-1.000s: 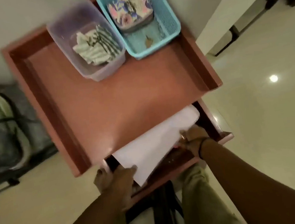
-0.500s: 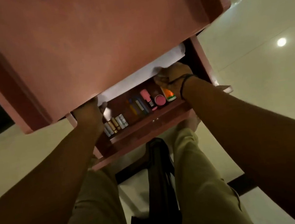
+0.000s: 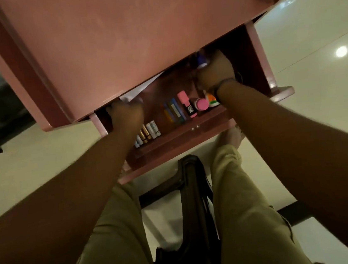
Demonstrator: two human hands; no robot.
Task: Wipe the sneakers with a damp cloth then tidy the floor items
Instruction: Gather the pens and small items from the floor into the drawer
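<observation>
Both hands are inside the open drawer under the pink desk top. Left hand has fingers curled at the white paper edge; actual grip is hidden, can't tell. Right hand is curled near a blue-capped item; hold unclear. Batteries and a pink highlighter lie along the drawer front. No sneakers or cloth in view.

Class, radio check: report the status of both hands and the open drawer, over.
Left hand deep in drawer, on white paper; grip unclear. Right hand curled round small blue-capped item. Batteries, pink highlighter along drawer front. No sneakers or cloth in view.
</observation>
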